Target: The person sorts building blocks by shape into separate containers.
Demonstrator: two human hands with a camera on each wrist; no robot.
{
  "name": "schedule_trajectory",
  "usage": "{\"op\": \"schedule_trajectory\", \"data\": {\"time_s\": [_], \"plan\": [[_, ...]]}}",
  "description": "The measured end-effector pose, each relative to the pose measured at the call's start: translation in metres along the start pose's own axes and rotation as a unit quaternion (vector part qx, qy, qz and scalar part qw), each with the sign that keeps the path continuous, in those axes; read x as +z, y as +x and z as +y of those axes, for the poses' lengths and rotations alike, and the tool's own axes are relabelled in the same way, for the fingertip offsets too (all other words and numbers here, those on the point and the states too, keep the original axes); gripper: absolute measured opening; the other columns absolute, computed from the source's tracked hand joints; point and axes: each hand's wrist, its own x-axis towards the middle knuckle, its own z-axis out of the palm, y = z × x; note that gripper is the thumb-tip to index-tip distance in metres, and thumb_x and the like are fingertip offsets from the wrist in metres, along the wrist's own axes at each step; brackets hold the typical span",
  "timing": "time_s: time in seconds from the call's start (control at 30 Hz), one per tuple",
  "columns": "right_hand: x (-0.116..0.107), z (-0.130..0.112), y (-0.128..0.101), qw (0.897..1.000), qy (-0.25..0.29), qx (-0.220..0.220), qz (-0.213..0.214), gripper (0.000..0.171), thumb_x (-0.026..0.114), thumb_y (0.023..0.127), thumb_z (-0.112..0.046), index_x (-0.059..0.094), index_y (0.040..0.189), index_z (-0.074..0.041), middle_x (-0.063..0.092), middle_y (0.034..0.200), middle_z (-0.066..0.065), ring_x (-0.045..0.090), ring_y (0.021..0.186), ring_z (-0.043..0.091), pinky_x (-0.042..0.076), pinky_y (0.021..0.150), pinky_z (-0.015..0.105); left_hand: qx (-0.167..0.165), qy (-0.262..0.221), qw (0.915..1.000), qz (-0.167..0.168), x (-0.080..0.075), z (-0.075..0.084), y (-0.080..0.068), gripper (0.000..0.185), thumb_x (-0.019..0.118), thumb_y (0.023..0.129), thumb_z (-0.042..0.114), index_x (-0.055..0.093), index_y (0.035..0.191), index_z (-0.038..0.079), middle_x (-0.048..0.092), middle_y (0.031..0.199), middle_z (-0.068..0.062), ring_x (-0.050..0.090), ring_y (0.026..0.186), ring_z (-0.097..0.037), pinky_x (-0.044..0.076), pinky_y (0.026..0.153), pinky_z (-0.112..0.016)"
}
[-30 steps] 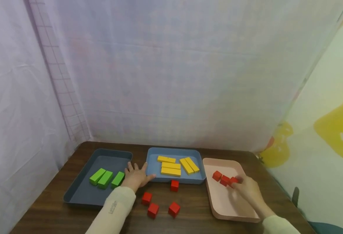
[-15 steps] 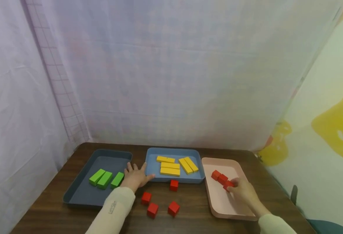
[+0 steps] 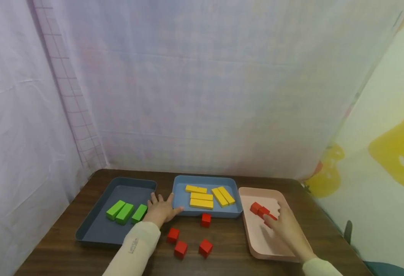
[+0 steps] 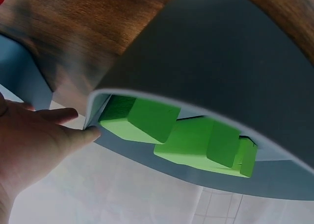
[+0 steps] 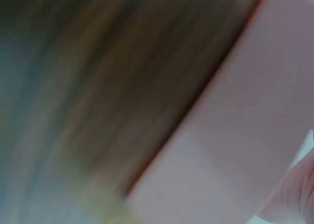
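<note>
My left hand (image 3: 160, 210) lies flat and open on the wooden table (image 3: 229, 234), between the dark grey tray (image 3: 95, 230) and the blue tray (image 3: 205, 213). In the left wrist view its fingertips (image 4: 83, 134) touch the dark grey tray's rim (image 4: 147, 94), beside the green blocks (image 4: 147, 121). My right hand (image 3: 280, 221) hovers over the pink tray (image 3: 257, 253) with fingers extended and holds nothing. Just left of it three red cubes (image 3: 261, 211) lie in a row, the nearest partly hidden by the hand. The right wrist view is blurred and shows only the pink tray (image 5: 255, 136).
Several loose red cubes (image 3: 180, 249) lie on the table in front of the blue tray, one (image 3: 206, 219) right against its front wall. Three green blocks (image 3: 124, 213) sit in the dark grey tray, several yellow blocks (image 3: 202, 196) in the blue one. Curtains enclose the table.
My right hand has let go of the third red cube in the pink tray and opened, lifting slightly away. The left hand has stayed where it was.
</note>
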Motion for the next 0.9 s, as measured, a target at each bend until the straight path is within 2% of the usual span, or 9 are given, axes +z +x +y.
{"op": "schedule_trajectory", "data": {"time_s": [0.1,0.23,0.33,0.53,0.63,0.73,0.9], "plan": [[-0.002,-0.020,-0.001,0.997,0.012,-0.067,0.028,0.066,0.074,0.091,-0.029,0.038,0.146,-0.021,0.044,0.145,0.013,0.051,0.123,0.040,0.046,0.093,0.061,0.002,-0.001,1.0000,0.001,0.001,0.001,0.001,0.080,0.049,0.097,0.061,0.028,0.158,0.014,0.018,0.155,-0.038,0.003,0.144,-0.056,0.012,0.114,-0.064],[0.005,-0.055,-0.005,0.992,0.006,-0.111,0.052,0.047,0.074,0.091,-0.022,0.057,0.134,-0.010,0.061,0.127,0.010,0.061,0.111,0.032,0.051,0.089,0.053,0.004,-0.004,1.0000,0.003,0.002,0.001,0.000,0.081,0.051,0.096,0.062,0.030,0.157,0.014,0.019,0.154,-0.038,0.003,0.144,-0.056,0.012,0.114,-0.065],[0.016,-0.081,-0.011,0.994,0.013,-0.102,0.042,0.041,0.072,0.091,-0.016,0.062,0.126,0.004,0.068,0.112,0.019,0.067,0.100,0.034,0.054,0.085,0.050,0.004,-0.005,1.0000,0.003,0.002,0.001,-0.001,0.080,0.051,0.096,0.061,0.030,0.157,0.014,0.020,0.154,-0.038,0.004,0.144,-0.056,0.012,0.114,-0.064],[0.029,-0.123,-0.021,0.996,0.050,-0.075,-0.013,0.030,0.074,0.090,-0.015,0.070,0.116,-0.003,0.072,0.102,0.008,0.067,0.092,0.024,0.056,0.079,0.041,0.005,-0.006,1.0000,0.004,0.000,0.000,0.000,0.080,0.050,0.097,0.061,0.028,0.158,0.014,0.018,0.155,-0.037,0.003,0.145,-0.055,0.011,0.115,-0.064],[0.036,-0.133,-0.028,0.996,0.064,-0.053,-0.031,0.029,0.074,0.090,-0.018,0.072,0.116,-0.006,0.072,0.104,0.005,0.066,0.093,0.023,0.056,0.080,0.042,0.005,-0.005,1.0000,0.006,-0.001,0.000,0.000,0.080,0.050,0.097,0.061,0.028,0.158,0.014,0.019,0.155,-0.037,0.003,0.144,-0.055,0.012,0.115,-0.064],[0.047,-0.133,-0.037,0.996,0.056,-0.061,-0.043,0.028,0.074,0.090,-0.019,0.072,0.115,-0.006,0.072,0.105,0.005,0.066,0.097,0.024,0.054,0.084,0.045,0.006,-0.003,1.0000,0.007,-0.001,0.000,-0.001,0.079,0.050,0.097,0.060,0.029,0.157,0.013,0.020,0.154,-0.038,0.003,0.144,-0.056,0.012,0.114,-0.064],[0.067,-0.123,-0.054,0.989,0.014,-0.131,-0.071,0.030,0.076,0.088,-0.022,0.072,0.111,-0.004,0.070,0.100,0.006,0.066,0.090,0.022,0.055,0.079,0.041,0.011,-0.003,0.9999,0.007,0.000,0.001,-0.003,0.079,0.051,0.097,0.058,0.030,0.157,0.011,0.020,0.153,-0.039,0.004,0.143,-0.057,0.013,0.114,-0.065]]}}
